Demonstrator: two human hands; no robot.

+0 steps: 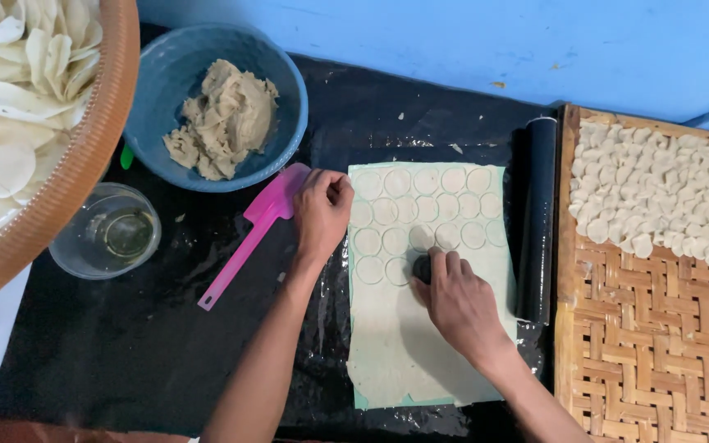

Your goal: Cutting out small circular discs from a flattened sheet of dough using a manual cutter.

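A pale rolled-out dough sheet (408, 344) lies on black plastic, its far half marked with rows of cut circles. My right hand (457, 305) presses a small dark round cutter (422, 267) into the sheet, beside the lowest row of circles. My left hand (322, 209) rests as a loose fist on the sheet's far left corner, next to a pink spatula (248, 238).
A blue bowl (166, 78) holds a lump of beige dough. A clear cup (108, 234) holds some liquid. A brown basket (84, 148) of white discs sits at far left. A black roller (537, 221) lies right of the sheet, then a woven tray (658, 353) with small dough rounds.
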